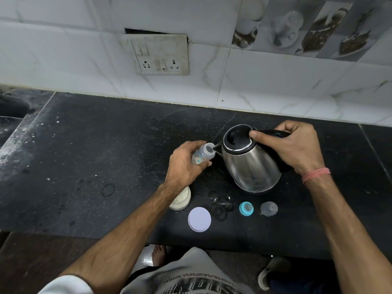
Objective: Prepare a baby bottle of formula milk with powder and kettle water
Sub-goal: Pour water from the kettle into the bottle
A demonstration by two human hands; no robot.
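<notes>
My left hand (185, 164) grips a small clear baby bottle (203, 154), tilted with its open mouth toward the kettle. A steel kettle (250, 164) with a black lid stands tipped to the left, its spout right at the bottle's mouth. My right hand (294, 145) grips the kettle's black handle, thumb on the lid's edge. A jar of pale powder (181, 201) sits partly hidden under my left forearm, and its white lid (199, 219) lies on the counter beside it. The blue teat ring (246, 208) and the clear bottle cap (269, 208) lie in front of the kettle.
Everything stands on a black stone counter (106, 155) with wet ring marks (220, 206) near its front edge. A tiled wall with a socket panel (159, 55) rises behind. A lower ledge (12, 124) drops off at the left.
</notes>
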